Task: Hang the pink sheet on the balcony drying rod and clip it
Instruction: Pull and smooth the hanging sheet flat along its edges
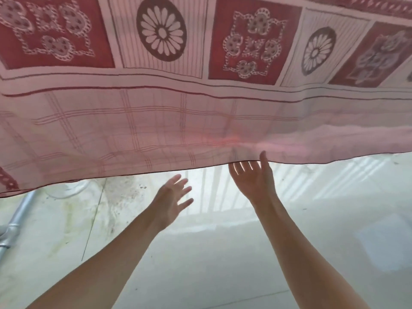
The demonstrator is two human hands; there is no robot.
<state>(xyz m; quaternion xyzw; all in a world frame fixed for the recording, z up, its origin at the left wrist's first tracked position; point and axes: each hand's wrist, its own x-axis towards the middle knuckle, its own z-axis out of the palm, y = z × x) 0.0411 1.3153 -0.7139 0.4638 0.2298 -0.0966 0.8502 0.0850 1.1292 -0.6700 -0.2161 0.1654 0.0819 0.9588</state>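
Reaching: both bare arms stretch up under the pink patterned cotton sheet [200, 121], which hangs across the whole top of the view, its dark hem sagging just above the palms.
Left hand [172, 201]: fingers spread and released, holding nothing, a little below the hem.
Right hand [253, 177]: fingers splayed, tips at the hem, not grasping.
Rod and clips: not visible; only a grey metal pipe [15, 221] at far left.
Doing it well: I'd judge pinch the hem with both hands, tug evenly, flatten folds before clipping.
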